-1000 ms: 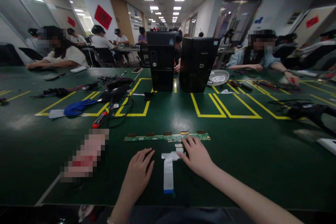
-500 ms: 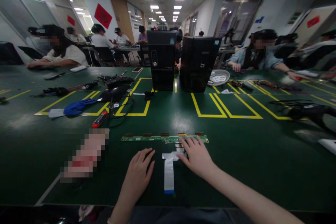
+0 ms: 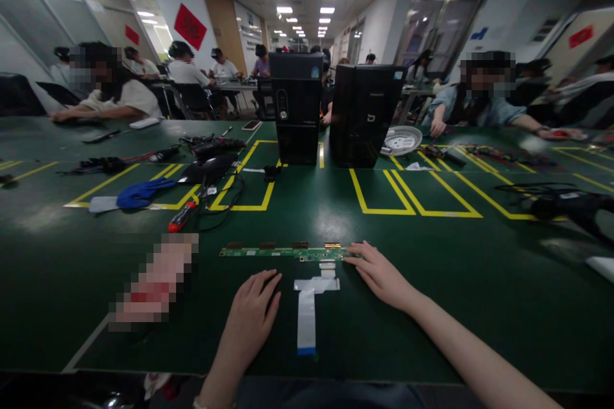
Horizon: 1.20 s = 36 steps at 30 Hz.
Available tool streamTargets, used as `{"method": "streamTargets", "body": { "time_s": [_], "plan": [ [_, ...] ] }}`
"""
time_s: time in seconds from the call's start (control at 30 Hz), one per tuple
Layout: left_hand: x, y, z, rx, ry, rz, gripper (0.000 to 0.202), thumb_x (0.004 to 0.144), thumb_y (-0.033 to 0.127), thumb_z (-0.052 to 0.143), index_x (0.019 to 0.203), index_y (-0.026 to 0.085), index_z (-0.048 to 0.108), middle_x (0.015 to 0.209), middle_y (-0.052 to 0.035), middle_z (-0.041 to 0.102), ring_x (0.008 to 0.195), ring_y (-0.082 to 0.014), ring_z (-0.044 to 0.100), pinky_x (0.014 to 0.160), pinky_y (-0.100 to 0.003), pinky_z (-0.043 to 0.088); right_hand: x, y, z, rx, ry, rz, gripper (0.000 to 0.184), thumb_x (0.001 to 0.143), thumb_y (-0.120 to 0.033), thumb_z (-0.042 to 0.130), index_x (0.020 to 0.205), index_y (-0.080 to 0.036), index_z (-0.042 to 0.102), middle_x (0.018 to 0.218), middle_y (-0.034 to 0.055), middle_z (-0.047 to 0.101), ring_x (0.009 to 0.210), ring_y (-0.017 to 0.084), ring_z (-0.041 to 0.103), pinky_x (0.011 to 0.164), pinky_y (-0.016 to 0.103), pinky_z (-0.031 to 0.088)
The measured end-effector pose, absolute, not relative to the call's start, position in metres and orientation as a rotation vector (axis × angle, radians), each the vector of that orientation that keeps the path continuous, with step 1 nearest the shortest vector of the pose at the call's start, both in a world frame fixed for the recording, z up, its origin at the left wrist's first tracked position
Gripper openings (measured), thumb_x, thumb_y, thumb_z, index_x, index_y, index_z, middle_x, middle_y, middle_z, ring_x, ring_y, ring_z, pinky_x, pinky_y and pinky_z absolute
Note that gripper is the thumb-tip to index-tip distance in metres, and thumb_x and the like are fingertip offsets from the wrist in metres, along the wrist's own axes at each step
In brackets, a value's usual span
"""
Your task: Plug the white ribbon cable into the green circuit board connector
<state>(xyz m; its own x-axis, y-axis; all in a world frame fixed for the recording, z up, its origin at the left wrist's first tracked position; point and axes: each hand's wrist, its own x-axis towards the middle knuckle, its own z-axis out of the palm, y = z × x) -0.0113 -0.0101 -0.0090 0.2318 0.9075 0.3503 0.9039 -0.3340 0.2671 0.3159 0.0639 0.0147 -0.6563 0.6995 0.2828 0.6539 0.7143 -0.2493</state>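
Note:
A long, narrow green circuit board (image 3: pixel 268 252) with brown-gold tabs along its far edge lies across the green table. My right hand (image 3: pixel 378 271) is at its right end, with fingertips and thumb on opposite long edges of the strip, covering that end. From the board's near side, a white flat ribbon cable (image 3: pixel 307 319) runs toward me, folded into a T shape and ending in a blue tip. To the left of this cable, my left hand (image 3: pixel 254 307) rests palm down on the table, fingers stretched out and holding nothing.
Two black computer towers (image 3: pixel 297 108) stand at the back. A red-and-black screwdriver (image 3: pixel 183 216), a blue glove (image 3: pixel 144 193) and black cables (image 3: pixel 211 147) lie to the left. A white round basket (image 3: pixel 401 140) sits behind right. Co-workers sit across the table.
My right hand has slid to the right along the board, off the cable, and its fingers have drawn closer around the board's right end. My left hand stays put.

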Motion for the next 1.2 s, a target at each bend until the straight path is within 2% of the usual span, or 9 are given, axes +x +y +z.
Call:
{"method": "streamTargets", "body": {
  "time_s": [0.2,0.37,0.6,1.2],
  "plan": [
    [0.014,-0.011,0.000,2.494,1.795,0.731,0.033,0.095,0.025,0.046,0.125,0.022,0.060,0.126,-0.0080,0.060,0.119,-0.0287,0.054,0.101,-0.050,0.045,0.310,0.063,0.017,-1.113,-2.611,0.209,0.039,0.097,-0.027,0.042,0.133,-0.022,0.054,0.144,0.0097,0.044,0.137,0.023,0.035,0.114,0.051,0.029],
    [0.058,-0.015,0.013,2.594,1.525,0.675,0.035,0.095,0.023,0.048,0.130,0.020,0.055,0.132,-0.0091,0.057,0.124,-0.0279,0.050,0.104,-0.049,0.044,0.312,0.066,0.009,-1.076,-2.592,0.228,0.040,0.095,-0.025,0.045,0.134,-0.022,0.053,0.142,0.0104,0.046,0.133,0.022,0.040,0.110,0.047,0.035],
    [0.094,-0.011,0.015,2.626,1.473,0.579,0.041,0.091,0.022,0.056,0.130,0.011,0.051,0.131,-0.0151,0.057,0.122,-0.0297,0.052,0.103,-0.048,0.045,0.313,0.069,0.001,-1.029,-2.559,0.224,0.040,0.094,-0.024,0.047,0.133,-0.023,0.053,0.140,0.0101,0.047,0.132,0.023,0.040,0.110,0.048,0.035],
    [0.096,-0.005,0.005,2.654,1.454,0.505,0.042,0.094,0.024,0.051,0.134,0.010,0.047,0.136,-0.0154,0.055,0.128,-0.0299,0.049,0.108,-0.050,0.040,0.312,0.068,0.005,-1.062,-2.572,0.261,0.040,0.094,-0.025,0.047,0.134,-0.023,0.052,0.140,0.0097,0.047,0.132,0.022,0.040,0.110,0.047,0.034]
  ]
}}
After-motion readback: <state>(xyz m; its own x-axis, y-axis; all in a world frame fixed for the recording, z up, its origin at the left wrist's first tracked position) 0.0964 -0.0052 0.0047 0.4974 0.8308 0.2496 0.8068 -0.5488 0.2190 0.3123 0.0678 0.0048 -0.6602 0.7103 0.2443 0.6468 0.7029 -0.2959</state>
